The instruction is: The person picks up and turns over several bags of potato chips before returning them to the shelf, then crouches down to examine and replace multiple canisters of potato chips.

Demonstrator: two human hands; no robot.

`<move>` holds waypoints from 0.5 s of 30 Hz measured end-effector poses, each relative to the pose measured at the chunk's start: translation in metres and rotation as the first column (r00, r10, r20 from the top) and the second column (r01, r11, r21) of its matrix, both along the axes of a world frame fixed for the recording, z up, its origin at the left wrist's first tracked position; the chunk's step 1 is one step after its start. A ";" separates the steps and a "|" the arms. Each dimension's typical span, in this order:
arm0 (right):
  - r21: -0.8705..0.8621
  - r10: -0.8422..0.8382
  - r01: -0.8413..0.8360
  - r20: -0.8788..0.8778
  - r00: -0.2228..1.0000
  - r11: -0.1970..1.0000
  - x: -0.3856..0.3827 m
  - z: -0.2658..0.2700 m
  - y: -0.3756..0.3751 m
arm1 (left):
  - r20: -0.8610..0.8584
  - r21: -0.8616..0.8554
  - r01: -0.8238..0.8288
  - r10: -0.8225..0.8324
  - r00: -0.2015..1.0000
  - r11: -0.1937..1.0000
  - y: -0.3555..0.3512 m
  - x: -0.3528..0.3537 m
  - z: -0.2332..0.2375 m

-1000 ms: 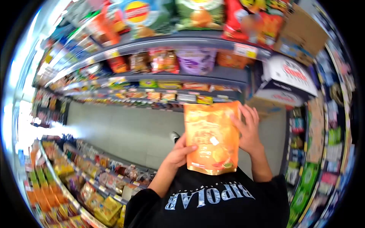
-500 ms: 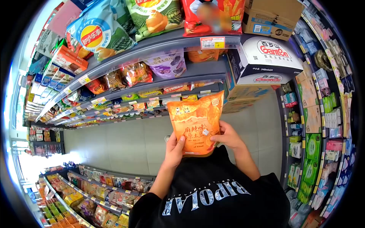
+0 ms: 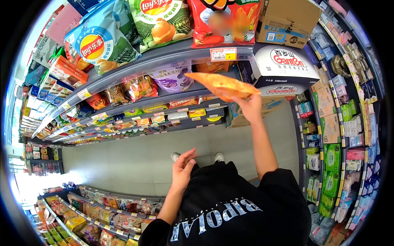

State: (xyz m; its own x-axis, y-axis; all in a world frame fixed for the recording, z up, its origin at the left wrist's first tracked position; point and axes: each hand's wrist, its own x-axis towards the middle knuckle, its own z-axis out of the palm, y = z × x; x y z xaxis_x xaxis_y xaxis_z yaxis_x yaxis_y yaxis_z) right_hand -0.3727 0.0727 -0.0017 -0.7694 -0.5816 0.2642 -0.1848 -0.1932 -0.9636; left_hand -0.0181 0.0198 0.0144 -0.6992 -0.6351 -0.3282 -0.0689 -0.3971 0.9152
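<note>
My right hand (image 3: 248,107) grips the lower right end of an orange snack bag (image 3: 223,85), which is tilted nearly flat at the front of the second shelf. The bag's left tip is beside a purple and white bag (image 3: 173,78), and an orange package (image 3: 212,67) stands behind it on that shelf. My left hand (image 3: 183,166) is empty, its fingers apart and slightly bent, in front of my black shirt above the floor.
Large chip bags (image 3: 162,22) stand on the top shelf (image 3: 164,57). Stacked cartons (image 3: 283,67) are right of it. Another shelf of goods (image 3: 330,164) runs along the right, and low racks (image 3: 115,209) stand at the lower left. Grey floor (image 3: 123,160) lies between.
The orange bag has moved up and away from my body to the shelf in my right hand and tilted from face-on to nearly flat. My left hand has let go of it.
</note>
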 end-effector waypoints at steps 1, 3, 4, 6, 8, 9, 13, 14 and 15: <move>0.005 0.009 -0.009 0.006 1.000 1.000 -0.008 0.001 -0.007 | 0.012 -0.006 0.007 -0.007 1.000 1.000 0.001 0.001 0.000; 0.015 0.032 -0.032 0.025 0.999 0.999 -0.019 0.002 -0.020 | 0.027 -0.012 0.010 -0.010 1.000 1.000 0.002 0.003 0.000; 0.008 0.010 -0.010 -0.021 1.000 1.000 -0.023 0.001 -0.026 | 0.028 -0.014 0.008 -0.007 1.000 1.000 0.002 0.004 -0.001; -0.012 -0.034 0.032 -0.113 0.993 0.999 -0.029 0.000 -0.039 | 0.030 -0.016 0.002 -0.002 1.000 1.000 0.001 0.007 -0.002; -0.029 -0.059 0.057 -0.097 0.994 0.998 -0.033 -0.002 -0.051 | 0.032 -0.014 -0.006 0.007 0.999 1.000 -0.001 0.010 -0.004; -0.024 -0.054 0.052 -0.075 0.996 0.998 -0.036 -0.002 -0.054 | 0.034 -0.003 -0.008 0.008 0.999 1.000 -0.002 0.012 -0.005; -0.107 0.094 -0.085 0.090 0.991 0.991 -0.050 -0.010 -0.068 | 0.025 0.031 -0.013 0.012 1.000 0.999 -0.005 0.018 -0.011; -0.119 0.132 -0.116 0.136 0.982 0.986 -0.055 -0.015 -0.070 | 0.019 0.036 -0.014 0.013 1.000 0.999 -0.005 0.018 -0.013; -0.124 0.153 -0.133 0.171 0.973 0.983 -0.056 -0.016 -0.070 | 0.018 0.046 -0.019 0.018 1.000 0.999 -0.006 0.019 -0.014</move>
State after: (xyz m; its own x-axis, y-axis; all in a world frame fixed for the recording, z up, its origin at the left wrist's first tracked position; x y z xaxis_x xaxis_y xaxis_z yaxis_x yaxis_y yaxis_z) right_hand -0.4287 0.0024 -0.0178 -0.7210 -0.6637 0.1991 0.0259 -0.3130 -0.9494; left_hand 0.0013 0.0136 0.0000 -0.6815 -0.6316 -0.3696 -0.0774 -0.4400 0.8947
